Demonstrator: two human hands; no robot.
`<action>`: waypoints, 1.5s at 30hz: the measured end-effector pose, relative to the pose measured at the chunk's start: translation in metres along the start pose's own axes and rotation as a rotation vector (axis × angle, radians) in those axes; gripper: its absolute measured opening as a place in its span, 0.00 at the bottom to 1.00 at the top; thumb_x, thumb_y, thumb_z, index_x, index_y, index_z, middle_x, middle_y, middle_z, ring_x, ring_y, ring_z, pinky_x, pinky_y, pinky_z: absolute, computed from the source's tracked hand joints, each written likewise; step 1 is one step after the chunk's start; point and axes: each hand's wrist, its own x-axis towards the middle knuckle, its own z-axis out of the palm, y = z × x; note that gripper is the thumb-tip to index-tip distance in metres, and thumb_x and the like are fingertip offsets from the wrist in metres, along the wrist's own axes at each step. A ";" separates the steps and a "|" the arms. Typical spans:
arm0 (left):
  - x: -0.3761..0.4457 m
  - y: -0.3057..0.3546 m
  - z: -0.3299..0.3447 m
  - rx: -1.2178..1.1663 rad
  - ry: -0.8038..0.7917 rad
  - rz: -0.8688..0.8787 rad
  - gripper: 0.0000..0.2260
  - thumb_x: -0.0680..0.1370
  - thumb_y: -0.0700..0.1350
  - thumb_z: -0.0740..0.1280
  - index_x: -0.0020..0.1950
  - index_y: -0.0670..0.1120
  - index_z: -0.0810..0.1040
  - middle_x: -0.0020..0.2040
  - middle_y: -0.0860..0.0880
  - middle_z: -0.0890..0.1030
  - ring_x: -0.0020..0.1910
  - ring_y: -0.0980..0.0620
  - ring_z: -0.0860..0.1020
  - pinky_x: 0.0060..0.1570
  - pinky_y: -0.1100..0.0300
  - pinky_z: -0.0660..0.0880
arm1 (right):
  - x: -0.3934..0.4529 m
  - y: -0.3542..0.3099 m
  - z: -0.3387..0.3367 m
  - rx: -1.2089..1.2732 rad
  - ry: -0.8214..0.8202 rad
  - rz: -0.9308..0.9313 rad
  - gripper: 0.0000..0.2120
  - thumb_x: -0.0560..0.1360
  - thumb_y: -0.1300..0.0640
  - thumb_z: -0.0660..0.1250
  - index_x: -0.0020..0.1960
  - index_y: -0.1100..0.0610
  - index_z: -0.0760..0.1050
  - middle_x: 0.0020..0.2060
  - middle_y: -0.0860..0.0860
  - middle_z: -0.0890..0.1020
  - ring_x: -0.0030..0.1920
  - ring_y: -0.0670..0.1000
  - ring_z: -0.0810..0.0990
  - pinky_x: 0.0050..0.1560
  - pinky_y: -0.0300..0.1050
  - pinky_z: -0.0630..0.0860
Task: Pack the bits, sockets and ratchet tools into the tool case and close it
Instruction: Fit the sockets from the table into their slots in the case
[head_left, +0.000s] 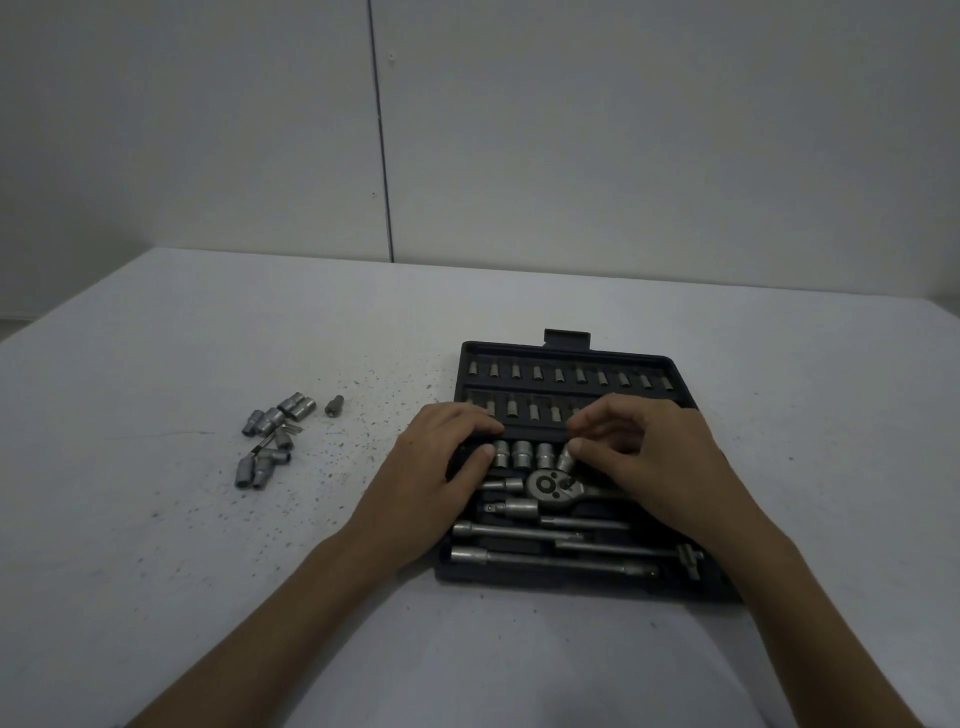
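Note:
The black tool case lies open on the table, right of centre. Two rows of bits fill its far part, and sockets stand in a middle row. The ratchet and extension bars lie in its near part. My right hand pinches a tilted socket at the right end of the socket row. My left hand rests on the case's left edge, its thumb against the leftmost socket.
A heap of loose sockets and small bits lies on the grey table to the left, with one single socket beside it. Dark specks dot the tabletop. A pale wall stands behind the table.

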 end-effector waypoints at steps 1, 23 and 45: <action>0.000 0.000 0.000 0.000 0.000 0.001 0.13 0.76 0.50 0.60 0.57 0.49 0.77 0.55 0.60 0.74 0.58 0.65 0.68 0.58 0.79 0.58 | 0.000 0.000 0.000 -0.012 0.008 -0.002 0.05 0.70 0.57 0.74 0.45 0.50 0.81 0.39 0.42 0.83 0.38 0.37 0.80 0.41 0.24 0.73; -0.001 -0.001 0.000 0.019 -0.009 0.011 0.13 0.76 0.50 0.59 0.58 0.50 0.77 0.55 0.60 0.74 0.58 0.65 0.68 0.58 0.79 0.58 | -0.001 0.003 -0.003 -0.078 -0.006 -0.009 0.04 0.69 0.57 0.75 0.42 0.50 0.80 0.34 0.43 0.82 0.38 0.37 0.79 0.39 0.25 0.74; 0.000 -0.002 0.001 0.003 -0.016 0.002 0.14 0.76 0.51 0.59 0.58 0.49 0.77 0.56 0.58 0.75 0.59 0.63 0.69 0.58 0.76 0.61 | -0.002 0.002 -0.002 -0.151 -0.076 -0.001 0.03 0.71 0.52 0.72 0.42 0.45 0.79 0.34 0.40 0.81 0.39 0.35 0.78 0.35 0.24 0.71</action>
